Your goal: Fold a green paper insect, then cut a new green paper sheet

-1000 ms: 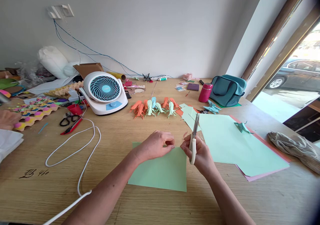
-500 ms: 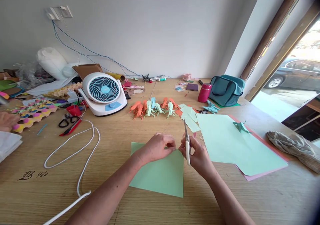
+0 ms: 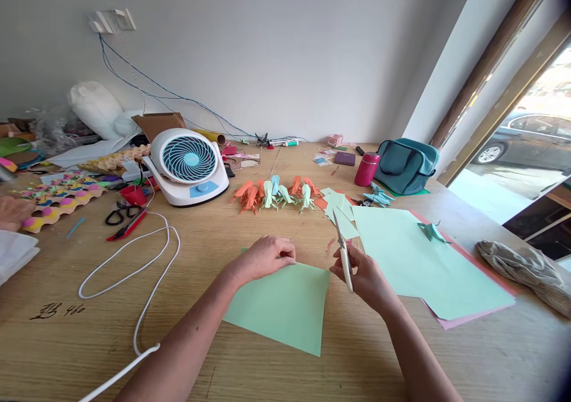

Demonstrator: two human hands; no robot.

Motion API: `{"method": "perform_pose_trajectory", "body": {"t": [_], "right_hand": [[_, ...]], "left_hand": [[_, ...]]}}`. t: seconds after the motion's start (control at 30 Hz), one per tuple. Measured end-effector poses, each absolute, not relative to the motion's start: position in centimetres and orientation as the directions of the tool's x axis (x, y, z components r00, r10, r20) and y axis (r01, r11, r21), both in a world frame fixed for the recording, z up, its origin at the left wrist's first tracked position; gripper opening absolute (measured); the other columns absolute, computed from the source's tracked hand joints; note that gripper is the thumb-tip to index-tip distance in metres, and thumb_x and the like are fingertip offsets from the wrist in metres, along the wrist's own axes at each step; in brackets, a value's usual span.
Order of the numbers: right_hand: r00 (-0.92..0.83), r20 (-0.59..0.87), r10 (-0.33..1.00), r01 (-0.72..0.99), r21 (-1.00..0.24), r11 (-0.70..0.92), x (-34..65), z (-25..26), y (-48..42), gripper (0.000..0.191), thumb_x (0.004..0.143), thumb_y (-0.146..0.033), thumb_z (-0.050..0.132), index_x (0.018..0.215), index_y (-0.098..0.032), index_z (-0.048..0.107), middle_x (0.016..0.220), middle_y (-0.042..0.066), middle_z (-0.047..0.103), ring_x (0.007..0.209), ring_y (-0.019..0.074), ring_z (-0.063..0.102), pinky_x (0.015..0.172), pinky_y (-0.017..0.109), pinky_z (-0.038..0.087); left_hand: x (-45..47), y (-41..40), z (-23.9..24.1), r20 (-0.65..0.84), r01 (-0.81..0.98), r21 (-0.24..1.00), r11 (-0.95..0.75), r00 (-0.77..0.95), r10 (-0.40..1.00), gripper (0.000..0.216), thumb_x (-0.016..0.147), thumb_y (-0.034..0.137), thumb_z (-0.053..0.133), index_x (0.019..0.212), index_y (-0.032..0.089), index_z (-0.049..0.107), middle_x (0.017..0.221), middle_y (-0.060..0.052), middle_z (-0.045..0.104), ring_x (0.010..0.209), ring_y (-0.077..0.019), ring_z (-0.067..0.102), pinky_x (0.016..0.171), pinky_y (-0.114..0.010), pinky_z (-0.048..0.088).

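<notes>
A sheet of light green paper [image 3: 281,307] lies on the wooden table in front of me. My left hand [image 3: 267,259] pinches its far edge, fingers curled around the rim. White-handled scissors [image 3: 345,259] are in my right hand [image 3: 363,271], blades pointing away from me and up. That hand is just right of the sheet's far right corner. Beyond my hands stands a row of folded paper figures [image 3: 267,195] in orange, pale green and blue. Cut pale green paper pieces [image 3: 339,209] lie beside the row.
A white fan [image 3: 190,164] stands back left, its white cable [image 3: 176,259] looped on the table. Larger paper sheets [image 3: 401,253] lie at right, near a pink flask [image 3: 366,169] and a teal bag [image 3: 405,164]. Another person's hand [image 3: 15,212] shows at far left.
My left hand has shifted slightly left along the paper's edge, and the sheet has turned a little. My right hand has moved right with the scissors, away from my left hand.
</notes>
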State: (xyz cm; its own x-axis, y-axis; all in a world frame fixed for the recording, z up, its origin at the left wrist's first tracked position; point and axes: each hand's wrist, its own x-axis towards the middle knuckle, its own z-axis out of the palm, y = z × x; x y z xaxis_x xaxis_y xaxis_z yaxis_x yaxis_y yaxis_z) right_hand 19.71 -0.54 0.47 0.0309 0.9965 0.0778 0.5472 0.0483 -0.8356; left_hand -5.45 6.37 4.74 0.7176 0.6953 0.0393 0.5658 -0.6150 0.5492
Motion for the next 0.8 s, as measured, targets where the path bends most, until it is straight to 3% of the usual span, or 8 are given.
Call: {"method": "perform_pose_trajectory", "body": {"t": [0.1,0.23,0.4,0.63,0.8], "right_hand": [[0.037,0.098,0.995,0.512,-0.857,0.065,19.7,0.5,-0.4,0.021,0.077,-0.034,0.068,0.092,-0.021,0.06,0.082,0.002,0.068,0.074,0.0188,0.058,0.07,0.032,0.046],[-0.08,0.067,0.995,0.465,-0.88,0.097,18.6,0.6,-0.7,0.016,0.075,-0.031,0.069,0.085,-0.021,0.06,0.089,0.004,0.07,0.08,0.0198,0.06,0.072,0.032,0.046],[-0.136,0.035,0.99,0.423,-0.901,0.09,17.7,0.7,-1.1,0.011,0.077,-0.027,0.064,0.078,-0.02,0.055,0.073,0.0,0.065,0.069,0.0162,0.056,0.062,0.027,0.043],[-0.177,0.008,0.984,0.439,-0.894,0.086,18.0,0.3,-1.1,0.007,0.075,-0.024,0.064,0.079,-0.019,0.06,0.074,-0.001,0.065,0.068,0.0148,0.055,0.059,0.025,0.04],[-0.062,-0.076,0.995,0.276,-0.96,-0.056,18.7,-1.0,-0.2,0.018,0.065,-0.025,0.075,0.076,-0.019,0.061,0.064,-0.004,0.057,0.06,0.0123,0.047,0.054,0.024,0.034]], "left_hand": [[-5.2,6.2,5.1,0.021,0.567,0.515,-0.642,0.741,0.671,0.016,0.087,0.022,0.059,0.073,0.02,0.066,0.08,0.002,0.067,0.076,-0.014,0.059,0.072,-0.025,0.037],[-4.0,6.0,5.3,0.023,0.552,0.432,-0.713,0.783,0.621,0.011,0.084,0.022,0.065,0.074,0.021,0.068,0.083,0.002,0.068,0.083,-0.0163,0.061,0.08,-0.029,0.036],[-2.7,6.2,5.3,0.013,0.556,0.357,-0.751,0.801,0.599,0.01,0.083,0.021,0.066,0.073,0.02,0.068,0.082,0.002,0.067,0.086,-0.0177,0.061,0.085,-0.031,0.035],[-2.2,6.4,5.0,0.028,0.518,0.34,-0.785,0.829,0.559,0.013,0.083,0.019,0.066,0.07,0.021,0.067,0.079,0.003,0.066,0.083,-0.0159,0.059,0.091,-0.034,0.034],[-2.4,6.2,5.5,0.303,0.521,0.362,-0.773,0.719,0.626,0.005,0.085,0.018,0.063,0.086,0.02,0.068,0.098,-0.003,0.067,0.094,-0.0194,0.059,0.092,-0.036,0.037]]}}
